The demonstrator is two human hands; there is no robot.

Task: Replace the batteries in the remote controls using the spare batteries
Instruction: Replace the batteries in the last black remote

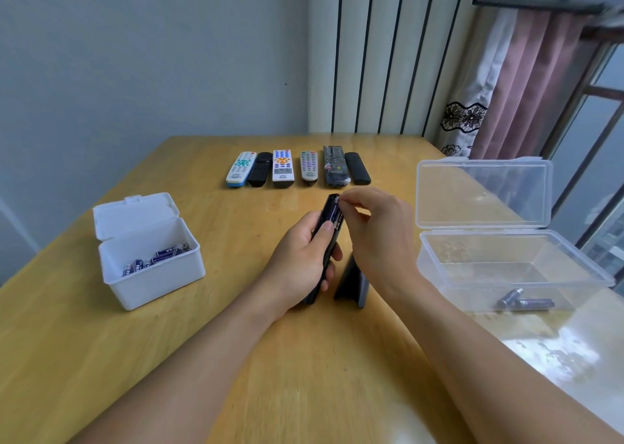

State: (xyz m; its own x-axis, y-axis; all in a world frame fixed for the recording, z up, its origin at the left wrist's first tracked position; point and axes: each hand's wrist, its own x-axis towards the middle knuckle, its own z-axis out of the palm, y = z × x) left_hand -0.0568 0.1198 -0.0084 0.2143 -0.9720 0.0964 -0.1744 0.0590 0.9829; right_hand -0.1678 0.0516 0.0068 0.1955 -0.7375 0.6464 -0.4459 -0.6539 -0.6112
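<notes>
Near centre, above the yellow wooden table (pixel 304 359):
- Left hand (pixel 297 261): fingers and thumb wrapped around the lower body of a slim black remote control (pixel 327 227). Held tilted, far end raised, battery bay uncovered and facing up.
- Right hand (pixel 378 227): fingertips (pixel 342 204) curled together at the far end of the open bay, pinching a battery end with a pale tip. Exact grip partly blurred.
- Blue-labelled battery (pixel 336 221) seated in the bay, just beside the left thumb.
- Black back cover (pixel 351 283), detached, on the table between the two wrists, near the held remote.

Near right:
- Clear plastic box (pixel 506 275) with hinged lid standing open.
- Contents: two grey cylindrical batteries (pixel 521 302) lying against the near wall.

Left, slightly farther:
- White plastic box (pixel 152 268), flip lid tilted back.
- Contents: several blue-and-white batteries (pixel 158 258) heaped loosely along the bottom.

Far centre, well apart from the hands:
- Row of six remote controls (pixel 299 168), side by side, buttons up.
- Left to right: white with blue end, black, white with orange keys, grey, dark with many keys, plain black.

Beyond the table: grey wall, striped panel, pink curtain (pixel 526 82) at a window on the right.
</notes>
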